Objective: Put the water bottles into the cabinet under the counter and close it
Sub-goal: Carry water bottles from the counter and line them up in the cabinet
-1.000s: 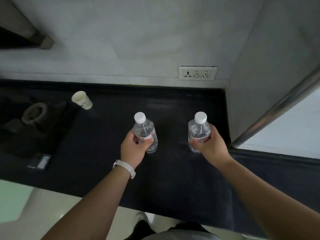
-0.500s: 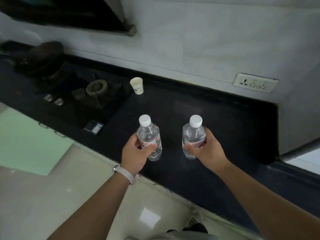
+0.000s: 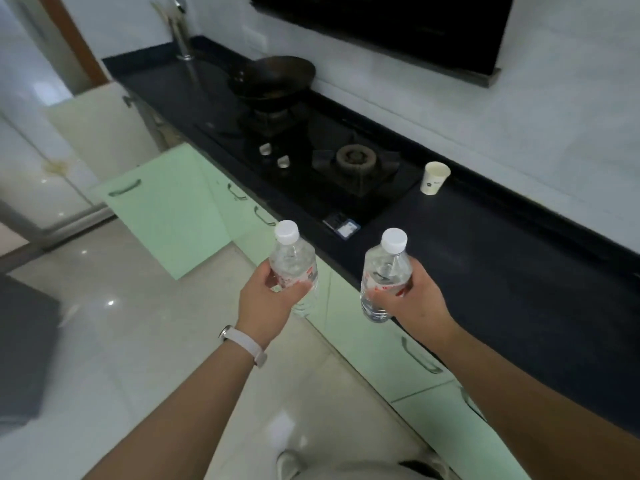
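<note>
I hold two clear water bottles with white caps and red labels, both upright. My left hand (image 3: pixel 268 303) grips the left bottle (image 3: pixel 292 263) out over the floor, in front of the counter edge. My right hand (image 3: pixel 414 299) grips the right bottle (image 3: pixel 386 271) at the edge of the black counter (image 3: pixel 519 289). Below the counter run pale green cabinet doors (image 3: pixel 377 344); one green door (image 3: pixel 166 209) further left stands swung open. Its inside is hidden from here.
A gas hob (image 3: pixel 346 171) with a dark wok (image 3: pixel 273 76) sits on the counter. A white paper cup (image 3: pixel 434 177) stands by the back wall. A black hood (image 3: pixel 398 22) hangs above. Glossy tile floor (image 3: pixel 138 341) lies to the left, with a dark object (image 3: pixel 24 351) at the far left.
Both bottles have been lifted off the counter and carried left and back, past its edge. My view has swung left, so the hob, wok and open green door now show.
</note>
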`<state>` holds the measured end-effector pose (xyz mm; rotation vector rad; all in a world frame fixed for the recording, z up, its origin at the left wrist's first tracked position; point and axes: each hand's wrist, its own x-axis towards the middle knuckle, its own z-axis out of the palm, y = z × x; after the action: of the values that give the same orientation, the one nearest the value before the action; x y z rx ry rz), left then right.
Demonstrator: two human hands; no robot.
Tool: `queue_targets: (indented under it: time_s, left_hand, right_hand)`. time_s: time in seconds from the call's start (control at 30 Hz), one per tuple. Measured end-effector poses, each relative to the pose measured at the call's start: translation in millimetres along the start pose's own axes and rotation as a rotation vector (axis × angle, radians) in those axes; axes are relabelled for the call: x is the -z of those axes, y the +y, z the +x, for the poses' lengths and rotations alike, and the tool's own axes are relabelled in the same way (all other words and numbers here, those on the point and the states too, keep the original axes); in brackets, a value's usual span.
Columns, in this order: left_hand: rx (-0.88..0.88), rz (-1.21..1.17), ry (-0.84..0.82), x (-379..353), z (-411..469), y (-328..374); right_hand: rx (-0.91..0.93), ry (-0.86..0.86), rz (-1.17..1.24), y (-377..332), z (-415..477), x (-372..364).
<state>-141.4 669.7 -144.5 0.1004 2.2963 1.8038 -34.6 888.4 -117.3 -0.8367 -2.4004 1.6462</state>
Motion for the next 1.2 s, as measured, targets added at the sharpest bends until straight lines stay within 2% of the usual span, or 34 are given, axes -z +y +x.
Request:
queue_targets:
  time_s: [0.33,0.67,0.9,1.2]
  left_hand:
    - [0.039,-0.030,0.264,166,3,-32]
    - [0.147,-0.008,0.549,266,16,-56]
    - [0.227,0.064,0.697,323,79,-72]
    - [0.263,0.089,0.805,380,192,-46]
  right_hand:
    - [0.172,-0.221,-0.039,-83,14,-150]
    - [0.274,-0.463,-0.077,-145,53,-269]
    - [0.344,-0.613,-0.073,-187,124,-363]
    - [0.405,-0.737,-0.064,-266,234,-452]
